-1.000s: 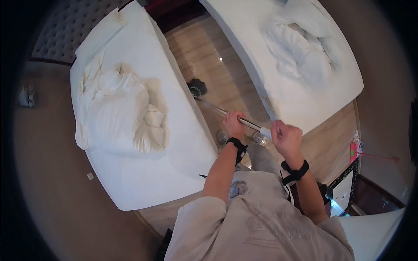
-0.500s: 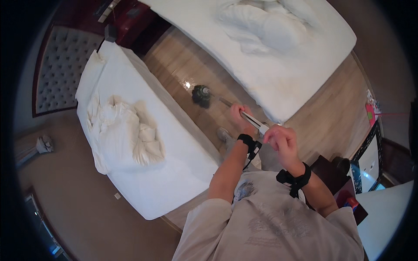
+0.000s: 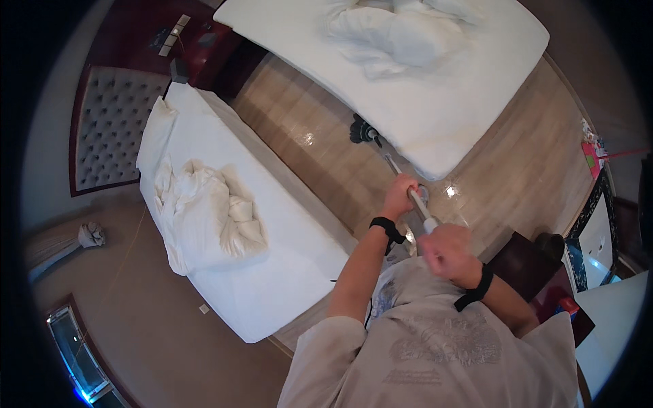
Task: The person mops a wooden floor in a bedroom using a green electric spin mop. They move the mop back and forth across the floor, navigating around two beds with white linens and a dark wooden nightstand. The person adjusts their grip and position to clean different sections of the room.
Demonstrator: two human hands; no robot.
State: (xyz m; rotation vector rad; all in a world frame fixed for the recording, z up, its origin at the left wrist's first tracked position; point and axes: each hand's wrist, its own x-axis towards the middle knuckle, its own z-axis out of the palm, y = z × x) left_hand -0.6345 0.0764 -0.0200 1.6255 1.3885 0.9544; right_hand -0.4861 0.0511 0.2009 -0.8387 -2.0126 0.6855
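A mop [image 3: 390,163] with a pale metal pole slants across the gap between two beds. Its dark, stringy head rests on the wood floor at the edge of the far bed. My left hand [image 3: 400,196] is wrapped round the pole partway down. Nearer my body, my right hand [image 3: 447,251] closes over the pole's upper end, next to a white collar on it. Black straps circle both wrists.
On the left stands a bed [image 3: 292,272] with a rumpled white quilt [image 3: 204,211]; another white bed [image 3: 469,109] is beyond the mop. Wood floor [image 3: 299,109] runs between them. At right are a dark red cabinet [image 3: 520,262] and a pink dustpan-like item [image 3: 590,160].
The mop head has swung right, from mid-floor to the far bed's edge. Both hands have moved slightly right and down with the pole.
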